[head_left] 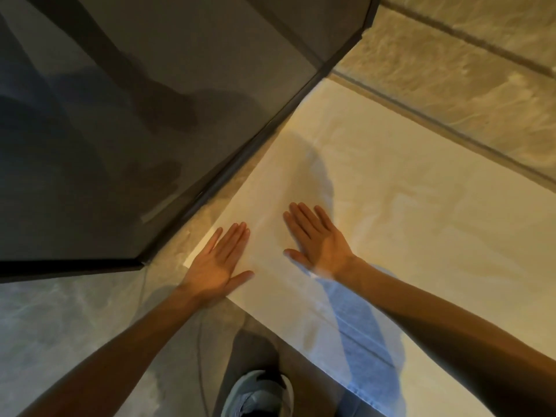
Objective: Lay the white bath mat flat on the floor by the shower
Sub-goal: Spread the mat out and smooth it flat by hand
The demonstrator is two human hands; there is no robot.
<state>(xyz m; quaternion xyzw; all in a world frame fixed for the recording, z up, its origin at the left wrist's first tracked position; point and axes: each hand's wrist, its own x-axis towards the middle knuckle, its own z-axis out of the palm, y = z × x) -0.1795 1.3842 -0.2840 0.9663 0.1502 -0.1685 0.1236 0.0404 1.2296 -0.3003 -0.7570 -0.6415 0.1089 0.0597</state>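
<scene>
The white bath mat [406, 212] lies spread on the tiled floor, its long edge running along the base of the dark glass shower enclosure [144, 121]. My left hand [218, 263] rests palm down on the mat's near corner, fingers together and flat. My right hand [316, 236] presses flat on the mat a little further in, fingers spread. Neither hand grips anything. Faint creases show across the mat's right part. A bluish ghost of a jeans leg overlaps the mat near my right wrist.
The shower's dark frame [240, 158] runs diagonally beside the mat. Beige marbled floor tiles [451, 70] lie beyond the mat's far edge. My grey shoe [258, 392] stands on the floor at the bottom, just off the mat's near edge.
</scene>
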